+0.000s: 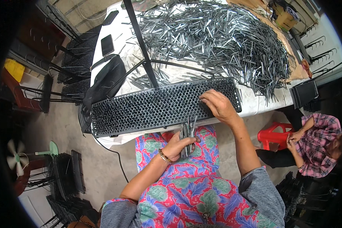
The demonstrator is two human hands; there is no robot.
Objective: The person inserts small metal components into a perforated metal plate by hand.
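While the left hand [174,147] wraps closed around a bundle [187,135] of strips, just short of the near edge of the black tray [148,106], the right hand [219,107] hovers at the tray's right part, fingers curled with their tips close together; whether they pinch a strip, I cannot tell. Beneath and to the left of the right hand, the tray runs long along the desk [121,24], near its front edge. Beyond both hands, a stand [151,72] rises behind the tray and narrows the room there, with a broad pile [216,34] farther off. A stretch of floor [102,159] opens left of the left forearm; another separates the right forearm from a red stool [271,135].

The bundle is slim, stiff and dark with a metallic sheen, its ends uneven. Round holes fill the tray. White sheeting covers the desk, and a soft mesh bag [108,76] slumps beyond the left hand.
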